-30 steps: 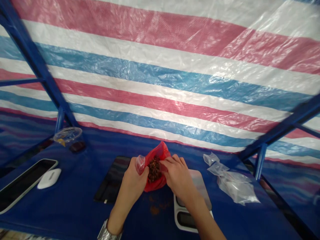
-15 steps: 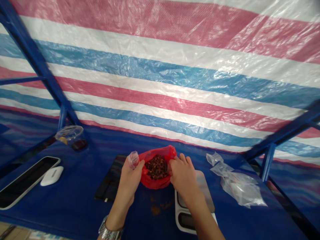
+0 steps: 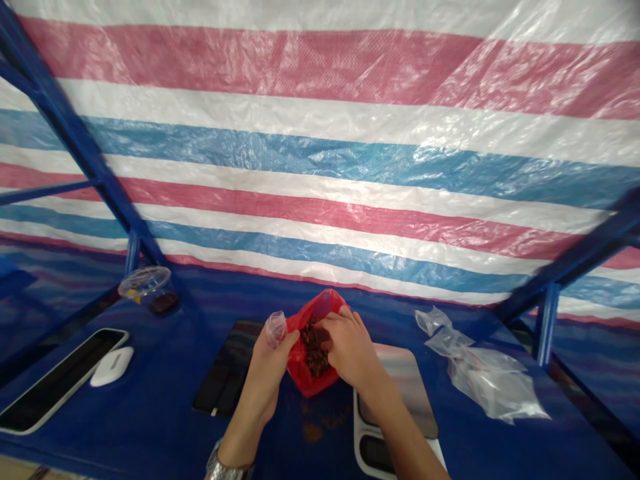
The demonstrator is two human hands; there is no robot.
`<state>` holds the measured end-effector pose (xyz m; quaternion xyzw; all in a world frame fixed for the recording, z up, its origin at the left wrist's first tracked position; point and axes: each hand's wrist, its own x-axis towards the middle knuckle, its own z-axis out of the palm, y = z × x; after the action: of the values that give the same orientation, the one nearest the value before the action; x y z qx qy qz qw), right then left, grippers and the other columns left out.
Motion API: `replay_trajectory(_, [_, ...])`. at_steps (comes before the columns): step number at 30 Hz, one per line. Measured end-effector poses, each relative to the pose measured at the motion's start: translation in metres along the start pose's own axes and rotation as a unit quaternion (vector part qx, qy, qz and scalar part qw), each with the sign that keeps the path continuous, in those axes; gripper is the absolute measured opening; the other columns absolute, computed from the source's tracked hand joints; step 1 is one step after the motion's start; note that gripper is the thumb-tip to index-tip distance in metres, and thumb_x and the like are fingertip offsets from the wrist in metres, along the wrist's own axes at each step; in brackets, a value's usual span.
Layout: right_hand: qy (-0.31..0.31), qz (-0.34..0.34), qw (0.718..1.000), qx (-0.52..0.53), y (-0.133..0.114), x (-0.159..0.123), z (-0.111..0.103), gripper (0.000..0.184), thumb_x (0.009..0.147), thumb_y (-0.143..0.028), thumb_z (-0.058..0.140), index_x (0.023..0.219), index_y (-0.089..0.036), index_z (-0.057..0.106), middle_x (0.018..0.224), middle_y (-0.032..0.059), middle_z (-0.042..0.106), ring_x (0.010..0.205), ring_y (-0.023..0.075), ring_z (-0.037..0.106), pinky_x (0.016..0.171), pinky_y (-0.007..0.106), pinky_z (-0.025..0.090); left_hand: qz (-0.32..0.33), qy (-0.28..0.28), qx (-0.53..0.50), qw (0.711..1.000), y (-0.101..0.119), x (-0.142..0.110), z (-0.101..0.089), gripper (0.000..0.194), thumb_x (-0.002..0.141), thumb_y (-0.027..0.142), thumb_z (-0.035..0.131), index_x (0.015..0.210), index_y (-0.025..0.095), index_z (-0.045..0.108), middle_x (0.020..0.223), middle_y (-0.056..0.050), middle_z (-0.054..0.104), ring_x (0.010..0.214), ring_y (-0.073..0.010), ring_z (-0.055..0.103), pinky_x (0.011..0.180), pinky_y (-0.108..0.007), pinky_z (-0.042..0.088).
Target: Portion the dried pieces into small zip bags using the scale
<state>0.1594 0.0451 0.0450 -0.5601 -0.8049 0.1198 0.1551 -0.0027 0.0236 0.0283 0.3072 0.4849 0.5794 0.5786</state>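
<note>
My left hand [image 3: 267, 370] pinches a small clear plastic bag [image 3: 275, 329] against the edge of a red plastic bag [image 3: 305, 377]. The red bag sits on the blue table cover and holds dark brown pieces [image 3: 316, 350], perhaps dried food. My right hand [image 3: 350, 350] reaches over the red bag's mouth, its fingers among or just above the pieces and hiding some of them. Beneath my right forearm lies a white digital scale [image 3: 400, 393].
A black tablet [image 3: 227, 367] lies under my left hand's side. Further left are a white-framed tablet [image 3: 63, 380], a white mouse [image 3: 113, 367] and a clear plastic cup [image 3: 147, 287]. Crumpled clear bags [image 3: 485, 377] lie right. Brown crumbs [image 3: 313, 432] dot the cover. Blue frame posts and a striped tarp stand behind.
My right hand has moved left over the red bag's mouth, covering part of the brown pieces. The red bag looks narrower and more gathered. The whole view has shifted slightly.
</note>
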Motion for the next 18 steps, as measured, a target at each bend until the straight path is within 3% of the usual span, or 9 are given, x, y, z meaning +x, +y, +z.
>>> replay_trajectory(3, [-0.005, -0.013, 0.999, 0.036, 0.001, 0.000, 0.005, 0.042, 0.078, -0.005, 0.061, 0.112, -0.023, 0.076, 0.108, 0.0048, 0.077, 0.109, 0.0271, 0.058, 0.094, 0.039, 0.040, 0.007, 0.006, -0.018, 1.000, 0.005, -0.001, 0.001, 0.054, 0.065, 0.036, 0.090, 0.109, 0.016, 0.067, 0.096, -0.006, 0.077, 0.087, -0.0217, 0.074, 0.082, -0.033, 0.057])
replay_trajectory(8, [0.002, -0.057, 0.998, -0.010, -0.003, -0.002, 0.008, 0.043, 0.075, -0.003, 0.061, 0.112, -0.022, 0.075, 0.110, 0.0065, 0.076, 0.119, 0.0295, 0.053, 0.104, 0.044, 0.037, 0.005, -0.001, -0.026, 1.000, 0.012, -0.004, 0.000, 0.046, 0.067, 0.032, 0.089, 0.103, 0.017, 0.065, 0.090, -0.002, 0.075, 0.082, -0.0172, 0.073, 0.078, -0.027, 0.055])
replay_trajectory(14, [0.006, 0.000, 0.997, 0.082, -0.003, -0.001, 0.013, 0.034, 0.084, -0.012, 0.066, 0.112, -0.026, 0.078, 0.109, 0.0031, 0.078, 0.108, 0.0274, 0.060, 0.098, 0.041, 0.042, 0.005, -0.016, 0.013, 1.000, 0.013, -0.003, -0.003, 0.049, 0.068, 0.041, 0.087, 0.105, 0.017, 0.065, 0.093, -0.004, 0.074, 0.086, -0.0199, 0.072, 0.080, -0.030, 0.055])
replay_trajectory(16, [0.020, 0.027, 0.992, 0.123, 0.000, -0.001, 0.014, 0.034, 0.085, -0.013, 0.067, 0.115, -0.027, 0.077, 0.112, 0.0034, 0.078, 0.108, 0.0269, 0.062, 0.099, 0.041, 0.044, 0.037, 0.022, 0.062, 0.997, 0.012, 0.001, -0.007, 0.051, 0.071, 0.048, 0.083, 0.108, 0.017, 0.064, 0.095, -0.005, 0.073, 0.089, -0.0206, 0.071, 0.084, -0.033, 0.055])
replay_trajectory(18, [0.030, 0.039, 0.985, 0.168, 0.005, -0.004, 0.014, 0.033, 0.087, -0.014, 0.067, 0.115, -0.028, 0.077, 0.112, 0.0030, 0.078, 0.107, 0.0257, 0.065, 0.100, 0.040, 0.045, 0.097, 0.097, 0.152, 0.979, 0.012, 0.004, -0.012, 0.048, 0.076, 0.052, 0.077, 0.108, 0.018, 0.063, 0.095, -0.004, 0.071, 0.088, -0.0209, 0.069, 0.085, -0.036, 0.055])
